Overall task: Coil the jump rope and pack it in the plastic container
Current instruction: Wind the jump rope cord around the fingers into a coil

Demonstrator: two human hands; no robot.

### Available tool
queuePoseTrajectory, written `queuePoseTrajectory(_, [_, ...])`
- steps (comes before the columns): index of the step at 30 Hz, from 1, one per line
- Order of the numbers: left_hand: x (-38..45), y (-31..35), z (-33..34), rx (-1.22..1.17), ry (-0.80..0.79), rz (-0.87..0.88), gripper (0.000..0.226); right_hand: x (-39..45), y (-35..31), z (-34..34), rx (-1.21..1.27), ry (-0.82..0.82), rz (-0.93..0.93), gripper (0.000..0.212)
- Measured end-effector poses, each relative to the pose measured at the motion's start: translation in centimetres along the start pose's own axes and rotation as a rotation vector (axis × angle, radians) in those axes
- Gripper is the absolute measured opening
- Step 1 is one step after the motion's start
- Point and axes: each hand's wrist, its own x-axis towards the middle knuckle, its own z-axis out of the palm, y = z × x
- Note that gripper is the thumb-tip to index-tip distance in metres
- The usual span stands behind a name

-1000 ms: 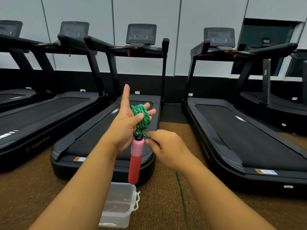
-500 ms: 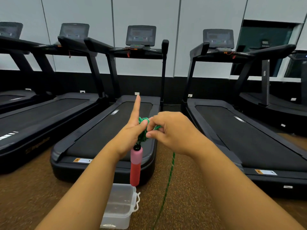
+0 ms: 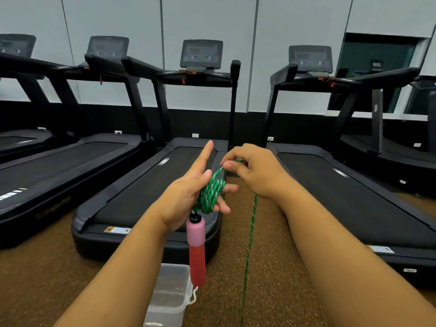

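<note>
A green jump rope [image 3: 210,192] is wound in several loops around the fingers of my left hand [image 3: 186,197], whose index finger points up. Its pink and red handle [image 3: 196,246] hangs straight down below that hand. My right hand [image 3: 254,171] pinches the rope just above the coil, and the free length of the rope [image 3: 249,244] drops from it to the floor. A clear plastic container [image 3: 169,296] stands open on the floor below the handle, partly hidden by my left forearm.
Several black treadmills [image 3: 146,185] stand in a row ahead, the nearest deck right behind my hands. Brown speckled flooring [image 3: 271,279] runs between them. A grey panelled wall closes the back.
My right hand moved up from below the coil to above it and then slightly right, carrying the rope over my left fingers. My left hand tilted, showing the coil again.
</note>
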Motion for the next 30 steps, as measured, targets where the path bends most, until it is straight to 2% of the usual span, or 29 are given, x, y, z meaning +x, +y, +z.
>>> queuePoseTrajectory(8, [0.7, 0.9, 0.0, -0.12, 0.0, 0.146, 0.064, -3.2, 1.2, 4.0, 0.244, -0.02, 0.114, 0.026])
queuePoseTrajectory(12, [1.2, 1.2, 0.1, -0.127, 0.066, 0.19, 0.074, -4.2, 1.0, 5.8, 0.172, 0.007, 0.084, 0.032])
queuePoseTrajectory(18, [1.4, 1.2, -0.1, 0.014, 0.134, 0.235, 0.086, -5.0, 0.8, 6.5, 0.116, -0.006, 0.061, 0.035])
queuePoseTrajectory(23, [1.4, 1.2, 0.0, 0.078, 0.17, 0.226, 0.085, -5.1, 0.3, 6.4, 0.039, -0.01, 0.012, 0.038])
queuePoseTrajectory(30, [0.8, 1.3, -0.7, 0.227, 0.235, 0.156, 0.077, -4.8, -1.0, 5.7, -0.159, -0.063, -0.155, 0.021])
